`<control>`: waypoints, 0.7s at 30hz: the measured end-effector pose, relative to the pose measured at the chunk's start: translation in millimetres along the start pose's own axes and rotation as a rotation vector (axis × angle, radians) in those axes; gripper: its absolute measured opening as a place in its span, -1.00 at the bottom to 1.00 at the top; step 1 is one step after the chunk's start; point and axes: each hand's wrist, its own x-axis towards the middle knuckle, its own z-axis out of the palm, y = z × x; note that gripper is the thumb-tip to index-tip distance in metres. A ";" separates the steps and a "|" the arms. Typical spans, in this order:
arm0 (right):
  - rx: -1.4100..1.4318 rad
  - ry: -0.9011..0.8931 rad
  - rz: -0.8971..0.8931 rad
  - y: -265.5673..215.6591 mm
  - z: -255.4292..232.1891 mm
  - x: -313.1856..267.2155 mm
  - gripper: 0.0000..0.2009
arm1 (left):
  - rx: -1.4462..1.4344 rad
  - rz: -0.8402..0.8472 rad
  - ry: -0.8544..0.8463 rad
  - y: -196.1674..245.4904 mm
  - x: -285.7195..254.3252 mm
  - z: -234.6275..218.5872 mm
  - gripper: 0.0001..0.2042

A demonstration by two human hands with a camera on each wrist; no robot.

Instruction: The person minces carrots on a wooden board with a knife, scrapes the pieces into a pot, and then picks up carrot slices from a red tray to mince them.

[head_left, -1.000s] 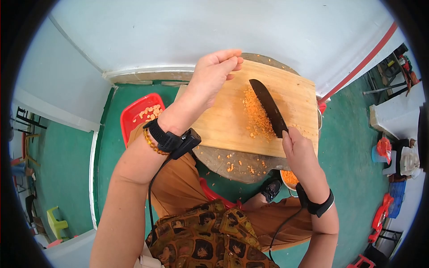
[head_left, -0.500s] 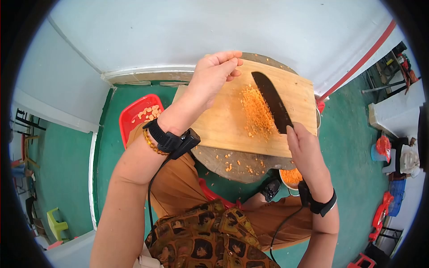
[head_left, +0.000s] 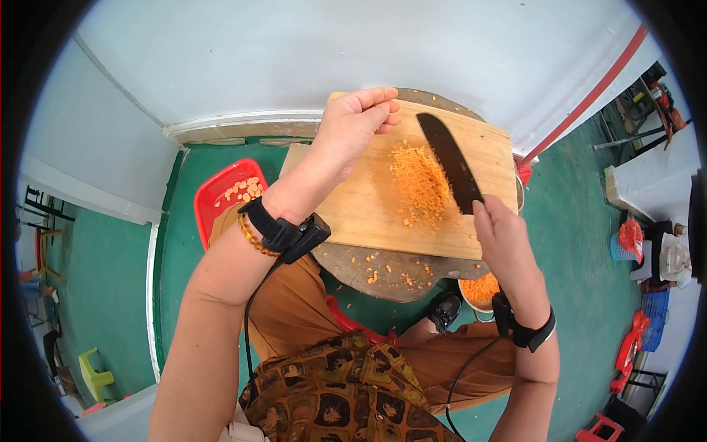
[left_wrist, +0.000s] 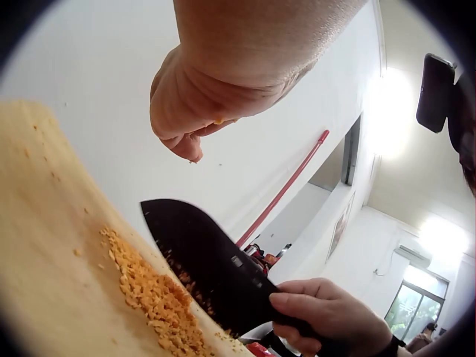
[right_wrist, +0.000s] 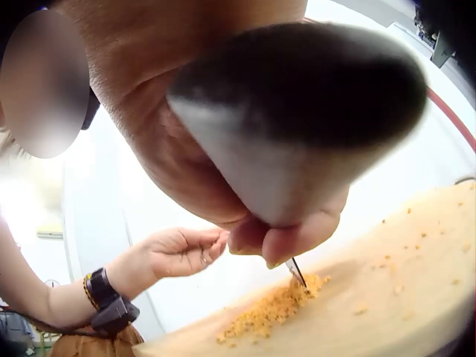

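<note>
My right hand (head_left: pixel 507 239) grips the handle of a dark-bladed kitchen knife (head_left: pixel 451 163), its tip pointing away from me. Along the blade's left side lies a heap of finely chopped orange bits (head_left: pixel 418 184) on a wooden cutting board (head_left: pixel 353 217). In the left wrist view the knife (left_wrist: pixel 208 268) stands on edge beside the heap (left_wrist: pixel 156 297). Raised over the board's far left part, my left hand (head_left: pixel 350 129) holds nothing, its fingers loosely bent and the thumb near the forefinger. The knife's handle end (right_wrist: pixel 297 97) looms large in the right wrist view.
The board rests on a wooden stand (head_left: pixel 353 272) dotted with crumbs. A red basin (head_left: pixel 210 188) with pale orange pieces is at the left. A container of orange bits (head_left: pixel 480 289) sits below the board's near right corner. A white wall (head_left: pixel 368 44) rises behind.
The knife and right hand have moved slightly up and away from me. More of the chopped heap shows left of the blade. My left hand stays nearly still.
</note>
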 end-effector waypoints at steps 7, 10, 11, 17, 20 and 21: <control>0.039 -0.040 0.035 1.6 -1.3 2.5 -0.79 | 0.000 -0.001 -0.028 -0.1 1.8 5.8 -0.69; 0.002 -0.004 -0.005 8.0 5.2 4.1 -0.79 | 0.007 -0.004 -0.006 -1.1 1.5 8.4 -0.69; -0.024 -0.002 -0.027 14.4 10.6 5.0 -0.78 | 0.011 -0.007 -0.007 -2.0 3.0 8.8 -0.69; 0.011 -0.028 0.043 17.4 6.9 6.2 -0.77 | 0.049 0.016 -0.045 -8.5 8.4 3.4 -0.67; 0.034 -0.050 0.063 19.1 7.3 5.8 -0.76 | 0.137 0.004 -0.068 -16.6 12.8 5.1 -0.65; 0.049 -0.070 0.079 18.2 6.7 5.6 -0.76 | 0.165 -0.003 -0.077 -23.0 13.0 6.7 -0.64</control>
